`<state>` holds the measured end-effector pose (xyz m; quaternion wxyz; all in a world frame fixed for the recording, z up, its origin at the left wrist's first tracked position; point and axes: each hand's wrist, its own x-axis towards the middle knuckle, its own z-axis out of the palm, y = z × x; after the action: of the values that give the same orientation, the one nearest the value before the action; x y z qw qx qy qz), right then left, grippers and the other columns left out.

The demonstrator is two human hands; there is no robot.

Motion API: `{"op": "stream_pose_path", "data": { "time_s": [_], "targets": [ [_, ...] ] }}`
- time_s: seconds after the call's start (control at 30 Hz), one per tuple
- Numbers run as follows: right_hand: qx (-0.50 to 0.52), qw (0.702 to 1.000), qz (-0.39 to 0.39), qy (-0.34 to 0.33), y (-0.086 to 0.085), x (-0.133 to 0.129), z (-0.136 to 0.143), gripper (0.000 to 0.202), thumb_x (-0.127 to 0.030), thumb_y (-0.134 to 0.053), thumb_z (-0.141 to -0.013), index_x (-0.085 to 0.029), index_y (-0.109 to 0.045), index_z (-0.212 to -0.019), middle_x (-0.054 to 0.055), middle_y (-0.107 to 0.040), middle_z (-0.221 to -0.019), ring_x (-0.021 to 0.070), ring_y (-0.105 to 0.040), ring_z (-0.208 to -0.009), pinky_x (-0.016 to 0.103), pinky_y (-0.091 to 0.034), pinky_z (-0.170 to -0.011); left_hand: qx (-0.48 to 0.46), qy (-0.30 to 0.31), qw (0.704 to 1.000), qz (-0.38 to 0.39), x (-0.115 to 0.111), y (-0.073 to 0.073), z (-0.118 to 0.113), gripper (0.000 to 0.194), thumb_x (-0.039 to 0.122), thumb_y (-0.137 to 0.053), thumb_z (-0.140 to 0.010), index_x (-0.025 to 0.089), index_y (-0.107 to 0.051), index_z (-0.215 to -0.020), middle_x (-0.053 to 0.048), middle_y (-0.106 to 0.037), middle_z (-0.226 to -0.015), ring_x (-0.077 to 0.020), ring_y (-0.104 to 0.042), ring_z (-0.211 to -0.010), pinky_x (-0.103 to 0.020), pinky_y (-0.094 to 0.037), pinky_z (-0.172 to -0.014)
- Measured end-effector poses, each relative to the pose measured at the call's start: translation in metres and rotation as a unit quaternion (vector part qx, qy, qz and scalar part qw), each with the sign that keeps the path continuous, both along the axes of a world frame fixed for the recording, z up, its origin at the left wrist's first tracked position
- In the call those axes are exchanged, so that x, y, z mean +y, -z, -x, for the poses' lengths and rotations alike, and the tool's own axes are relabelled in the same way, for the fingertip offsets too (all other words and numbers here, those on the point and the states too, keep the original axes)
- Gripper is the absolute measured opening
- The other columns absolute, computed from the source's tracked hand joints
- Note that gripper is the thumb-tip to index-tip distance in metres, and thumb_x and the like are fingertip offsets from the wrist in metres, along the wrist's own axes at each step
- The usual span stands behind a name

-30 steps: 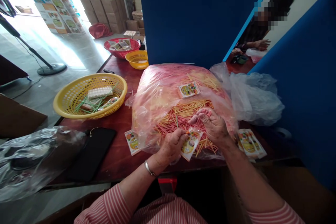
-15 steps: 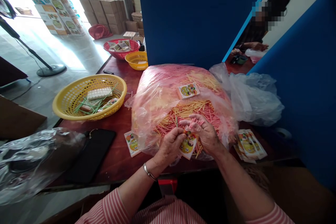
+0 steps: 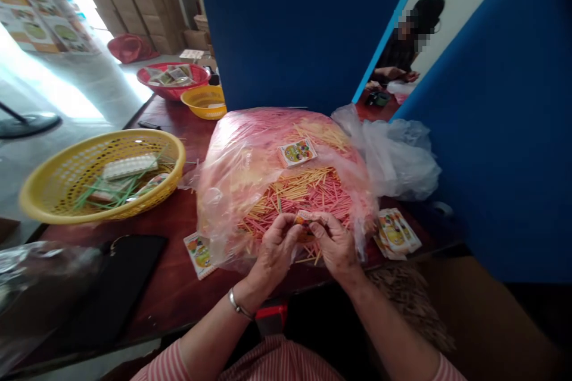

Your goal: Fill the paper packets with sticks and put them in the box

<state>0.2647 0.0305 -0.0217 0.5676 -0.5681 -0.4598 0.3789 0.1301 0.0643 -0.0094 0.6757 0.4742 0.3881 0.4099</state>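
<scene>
Right hand has closed in beside the left hand; both now pinch the small packet between thumbs and fingers, over the open bag of pink and yellow sticks.

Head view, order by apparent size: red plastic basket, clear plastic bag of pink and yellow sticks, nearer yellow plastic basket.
Largest: clear plastic bag of sticks
Middle: nearer yellow plastic basket
Smallest: red plastic basket, sitting farther back
</scene>
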Motion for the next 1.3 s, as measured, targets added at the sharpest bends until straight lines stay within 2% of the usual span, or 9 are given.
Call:
{"op": "stream_pose_path", "data": {
  "time_s": [0.1, 0.27, 0.4, 0.5, 0.6, 0.67, 0.77, 0.97, 1.3],
  "targets": [
    [-0.032, 0.992, -0.005, 0.123, -0.006, -0.010, -0.035, 0.023, -0.039, -0.056, -0.084, -0.022, -0.066, -0.095, 0.001, -0.069, -0.089, 0.0163, -0.063, -0.079, 0.031, -0.054, -0.074, 0.056, -0.003, 0.998, -0.038, -0.004, -0.004, 0.005, 0.017, 0.032, -0.056, -0.082, 0.017, -0.056, -0.089, 0.000, -0.061, -0.080, -0.0107, -0.057, -0.073, -0.023, -0.047, -0.069],
    [-0.169, 0.944, 0.053, 0.278, 0.000, -0.032, -0.148, 0.031, -0.042, -0.056, -0.079, -0.018, -0.067, -0.096, 0.006, -0.069, -0.090, 0.0180, -0.063, -0.075, 0.030, -0.051, -0.065, 0.100, -0.060, 0.991, -0.064, -0.006, -0.006, 0.045, 0.021, 0.034, -0.057, -0.080, 0.017, -0.055, -0.092, -0.001, -0.064, -0.079, -0.0118, -0.061, -0.069, -0.025, -0.051, -0.067],
    [-0.360, 0.891, 0.133, 0.242, 0.019, -0.036, -0.203, 0.031, -0.037, -0.050, -0.078, -0.017, -0.068, -0.092, 0.010, -0.069, -0.086, 0.0234, -0.062, -0.075, 0.039, -0.050, -0.069, 0.225, -0.167, 0.956, -0.084, 0.000, 0.000, 0.100, 0.031, 0.040, -0.059, -0.078, 0.018, -0.054, -0.099, 0.000, -0.064, -0.077, -0.0122, -0.060, -0.061, -0.024, -0.051, -0.059],
    [-0.534, 0.818, 0.018, 0.211, 0.019, -0.024, -0.189, 0.032, -0.034, -0.047, -0.081, -0.014, -0.065, -0.098, 0.014, -0.067, -0.097, 0.0282, -0.059, -0.090, 0.046, -0.045, -0.083, 0.372, -0.215, 0.897, -0.104, 0.007, 0.005, 0.137, 0.028, 0.042, -0.056, -0.078, 0.020, -0.057, -0.095, 0.000, -0.064, -0.074, -0.0143, -0.060, -0.062, -0.024, -0.048, -0.059],
    [-0.580, 0.804, -0.098, 0.086, 0.007, -0.001, -0.150, 0.028, -0.023, -0.042, -0.087, -0.016, -0.061, -0.106, 0.011, -0.066, -0.101, 0.0240, -0.058, -0.096, 0.039, -0.044, -0.087, 0.530, -0.165, 0.826, -0.101, 0.012, 0.011, 0.159, 0.020, 0.037, -0.050, -0.080, 0.021, -0.061, -0.086, -0.003, -0.068, -0.079, -0.0188, -0.064, -0.072, -0.027, -0.046, -0.065],
    [-0.599, 0.792, -0.115, -0.033, 0.002, 0.015, -0.128, 0.025, -0.015, -0.042, -0.086, -0.017, -0.062, -0.101, 0.009, -0.067, -0.096, 0.0216, -0.058, -0.091, 0.036, -0.044, -0.086, 0.608, -0.113, 0.782, -0.082, 0.015, 0.015, 0.165, 0.020, 0.034, -0.047, -0.081, 0.020, -0.061, -0.084, -0.007, -0.069, -0.086, -0.0230, -0.065, -0.080, -0.030, -0.045, -0.068],
    [-0.660, 0.732, -0.076, -0.151, 0.004, 0.032, -0.116, 0.022, -0.007, -0.047, -0.078, -0.016, -0.063, -0.090, 0.008, -0.065, -0.089, 0.0220, -0.056, -0.088, 0.035, -0.043, -0.082, 0.668, -0.077, 0.738, -0.054, 0.016, 0.022, 0.165, 0.025, 0.036, -0.044, -0.083, 0.016, -0.059, -0.090, -0.012, -0.069, -0.091, -0.0286, -0.065, -0.088, -0.032, -0.044, -0.070],
    [-0.752, 0.643, -0.030, -0.144, 0.007, 0.031, -0.113, 0.020, -0.011, -0.055, -0.078, -0.014, -0.062, -0.096, 0.010, -0.063, -0.100, 0.0252, -0.052, -0.092, 0.036, -0.039, -0.080, 0.675, -0.086, 0.732, -0.035, 0.020, 0.032, 0.162, 0.044, 0.047, -0.042, -0.083, 0.012, -0.051, -0.108, -0.016, -0.069, -0.091, -0.0315, -0.066, -0.088, -0.034, -0.044, -0.069],
    [-0.775, 0.616, -0.029, -0.135, 0.018, 0.032, -0.104, 0.020, -0.007, -0.045, -0.083, -0.015, -0.060, -0.094, 0.009, -0.061, -0.094, 0.0238, -0.048, -0.087, 0.035, -0.037, -0.080, 0.602, -0.110, 0.791, -0.014, 0.029, 0.044, 0.178, 0.028, 0.035, -0.053, -0.075, 0.015, -0.056, -0.094, -0.005, -0.068, -0.074, -0.0223, -0.065, -0.071, -0.027, -0.042, -0.060]
  ]
}}
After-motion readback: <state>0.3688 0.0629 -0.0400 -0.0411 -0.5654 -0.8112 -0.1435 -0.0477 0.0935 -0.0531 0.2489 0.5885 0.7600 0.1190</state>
